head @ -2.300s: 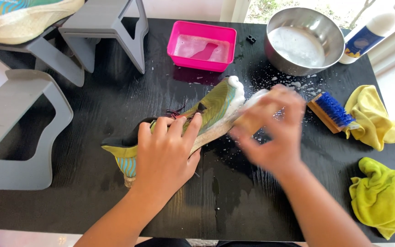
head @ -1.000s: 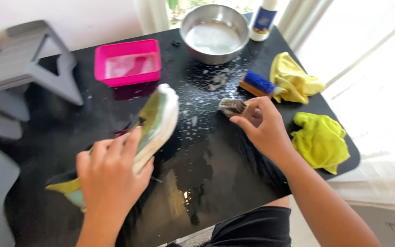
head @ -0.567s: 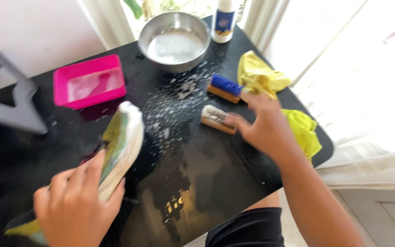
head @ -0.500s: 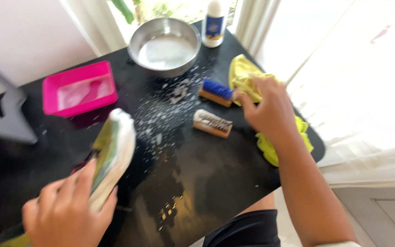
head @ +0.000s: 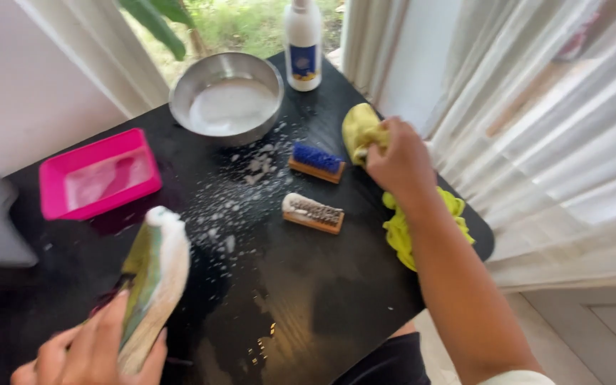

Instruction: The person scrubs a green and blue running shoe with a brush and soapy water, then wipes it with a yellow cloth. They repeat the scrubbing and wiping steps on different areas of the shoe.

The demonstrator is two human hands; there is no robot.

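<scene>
From the head view, I see my right hand (head: pixel 399 158) closed around a yellow cloth (head: pixel 360 128) at the far right side of the black counter (head: pixel 301 285), fingers bunched into the fabric. A second, brighter yellow-green cloth (head: pixel 402 232) lies just under my forearm, near the counter's right edge. My left hand (head: pixel 90 353) sits at the bottom left, fingers wrapped over the near end of a green and white shoe (head: pixel 152 274), holding it tilted on its side against the wet surface; the toe points away from me. Between the two hands, a wooden brush with pale bristles (head: pixel 313 212) lies flat on the counter, and a brush with blue bristles (head: pixel 316 161) rests just beyond it, close to the yellow cloth. White foam flecks (head: pixel 240 192) scatter across the middle of the counter. Farther back stand a metal bowl of soapy water (head: pixel 227 105), a white bottle (head: pixel 303 44), and a pink tray (head: pixel 98 182) at the left.
</scene>
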